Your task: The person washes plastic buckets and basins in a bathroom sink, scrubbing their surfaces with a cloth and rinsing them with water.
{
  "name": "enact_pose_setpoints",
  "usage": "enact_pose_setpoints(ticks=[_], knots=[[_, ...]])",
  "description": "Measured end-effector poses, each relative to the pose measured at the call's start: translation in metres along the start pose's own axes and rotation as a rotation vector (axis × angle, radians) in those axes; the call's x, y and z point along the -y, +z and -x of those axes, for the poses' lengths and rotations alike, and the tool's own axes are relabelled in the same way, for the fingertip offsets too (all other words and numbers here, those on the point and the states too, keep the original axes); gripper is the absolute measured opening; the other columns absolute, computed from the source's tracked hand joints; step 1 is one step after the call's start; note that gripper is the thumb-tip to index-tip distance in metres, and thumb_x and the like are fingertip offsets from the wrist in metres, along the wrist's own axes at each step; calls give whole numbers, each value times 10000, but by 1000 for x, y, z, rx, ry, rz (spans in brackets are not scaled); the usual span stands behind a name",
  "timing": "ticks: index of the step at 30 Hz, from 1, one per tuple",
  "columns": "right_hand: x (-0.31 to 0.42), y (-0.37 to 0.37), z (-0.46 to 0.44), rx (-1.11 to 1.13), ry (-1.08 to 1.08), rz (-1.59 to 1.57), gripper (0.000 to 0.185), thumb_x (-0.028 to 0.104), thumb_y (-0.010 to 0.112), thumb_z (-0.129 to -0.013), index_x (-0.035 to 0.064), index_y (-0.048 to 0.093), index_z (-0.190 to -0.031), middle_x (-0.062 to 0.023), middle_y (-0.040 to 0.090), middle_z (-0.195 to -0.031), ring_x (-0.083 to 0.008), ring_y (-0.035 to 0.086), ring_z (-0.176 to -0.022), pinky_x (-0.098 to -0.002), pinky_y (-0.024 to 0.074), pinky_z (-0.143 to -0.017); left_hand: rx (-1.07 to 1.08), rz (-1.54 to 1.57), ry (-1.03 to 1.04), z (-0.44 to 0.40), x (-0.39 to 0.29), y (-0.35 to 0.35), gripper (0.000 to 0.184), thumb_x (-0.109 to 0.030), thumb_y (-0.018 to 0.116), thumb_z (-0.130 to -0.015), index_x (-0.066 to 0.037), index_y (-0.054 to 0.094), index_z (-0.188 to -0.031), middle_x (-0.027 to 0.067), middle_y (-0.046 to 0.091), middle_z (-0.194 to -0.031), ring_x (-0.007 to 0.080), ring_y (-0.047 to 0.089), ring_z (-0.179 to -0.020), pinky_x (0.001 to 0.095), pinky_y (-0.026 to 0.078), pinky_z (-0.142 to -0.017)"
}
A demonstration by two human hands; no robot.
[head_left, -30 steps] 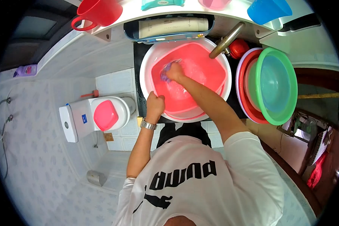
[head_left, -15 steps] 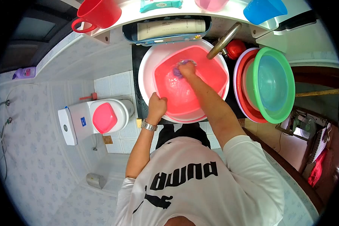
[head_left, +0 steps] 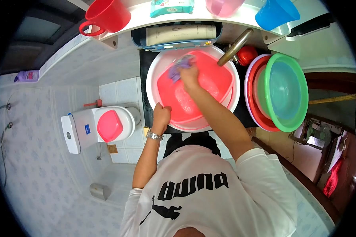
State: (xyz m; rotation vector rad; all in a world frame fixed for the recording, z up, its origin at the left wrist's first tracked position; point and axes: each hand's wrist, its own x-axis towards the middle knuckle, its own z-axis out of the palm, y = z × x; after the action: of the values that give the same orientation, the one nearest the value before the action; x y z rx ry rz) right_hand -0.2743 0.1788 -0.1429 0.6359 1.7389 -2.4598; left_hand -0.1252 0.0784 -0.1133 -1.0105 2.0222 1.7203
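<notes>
A pink plastic basin [head_left: 209, 85] with rounded corners sits tilted within the round white sink [head_left: 151, 79]. Its inside looks wet and shiny. My left hand [head_left: 161, 115] grips the near left rim, thumb on the inner side. Pressed to the far left part of the basin, my right hand [head_left: 190, 76] is closed on a purple cloth [head_left: 176, 72], slightly blurred by motion. Beneath the pink basin, another pink rim shows along the near side of the sink.
A metal faucet [head_left: 235, 46] reaches over the sink's right rim. Stacked basins, the green one [head_left: 268, 93] outermost, stand on the right. Above, a white shelf [head_left: 140, 24] holds a red mug [head_left: 108, 16], a wipes pack [head_left: 172, 7] and a blue cup [head_left: 277, 15]. A toilet [head_left: 81, 128] is at left.
My right hand and the purple cloth have moved left across the basin toward its far left edge. The basin has shifted a little left and turned, with my left hand still on its rim.
</notes>
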Motion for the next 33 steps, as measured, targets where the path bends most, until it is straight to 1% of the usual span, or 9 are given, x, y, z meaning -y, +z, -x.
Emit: enact_pose_setpoints(ticks=[6,9,11,16,18,22,27,31,33], knots=[[-35,-56,-70,-502,197,-36,104,-32,614,-796,-13,639,-895,-67,663,-837,-195,641,-671,-365,518,-571,-13,-142,161,-2,14,5,259,-100,562,-802,110,548,-953,262,646,-846,366,636,-756,423,489,-678],[-83,-70,-91,-322,365,232,153,47,637,-794,-23,649,-930,-107,686,-850,-256,674,-697,-377,543,-612,-15,-235,261,1,15,2,275,-120,567,-793,109,542,-944,308,631,-843,452,620,-792,470,486,-717],[-83,-66,-79,-144,120,975,276,144,642,-794,-24,646,-1014,-200,686,-987,-329,688,-872,-414,553,-786,29,-246,299,1,15,4,274,-119,563,-795,116,529,-932,317,624,-817,465,619,-793,488,484,-720],[-143,-52,-65,196,-455,1406,186,135,606,-787,46,659,-941,-189,683,-985,-363,611,-1048,-440,486,-908,-25,-463,300,16,-22,10,290,-111,566,-798,134,494,-935,347,608,-799,497,607,-783,512,481,-710],[-116,-46,-27,593,-374,1188,231,128,568,-806,62,662,-1007,-217,658,-1050,-352,582,-1101,-447,448,-962,-28,-505,333,14,-21,11,294,-109,569,-799,138,484,-936,354,604,-795,507,604,-787,520,481,-709],[-78,-31,5,775,-126,1155,346,144,541,-807,53,619,-1131,-237,605,-1168,-416,561,-1119,-448,446,-984,-124,-536,377,11,-13,10,294,-107,578,-799,129,493,-953,355,611,-807,511,609,-815,530,486,-724],[-83,-83,14,1448,-422,1271,212,228,563,-829,59,627,-940,-227,639,-1046,-420,588,-912,-490,464,-803,-183,-591,270,11,-18,6,376,-106,597,-777,143,531,-1051,346,625,-852,486,629,-845,515,497,-734],[6,-85,24,1518,-190,1391,356,387,609,-852,76,657,-1018,-199,657,-1043,-400,607,-959,-519,484,-808,-173,-649,282,17,-16,7,325,-117,586,-799,113,532,-1022,340,630,-856,489,627,-837,534,494,-729],[26,-84,24,1367,-23,1958,370,294,573,-905,91,631,-1208,-164,615,-1222,-328,570,-1173,-490,495,-913,-191,-674,330,20,-21,6,249,-113,571,-811,92,531,-946,331,633,-851,488,627,-810,536,501,-707]])
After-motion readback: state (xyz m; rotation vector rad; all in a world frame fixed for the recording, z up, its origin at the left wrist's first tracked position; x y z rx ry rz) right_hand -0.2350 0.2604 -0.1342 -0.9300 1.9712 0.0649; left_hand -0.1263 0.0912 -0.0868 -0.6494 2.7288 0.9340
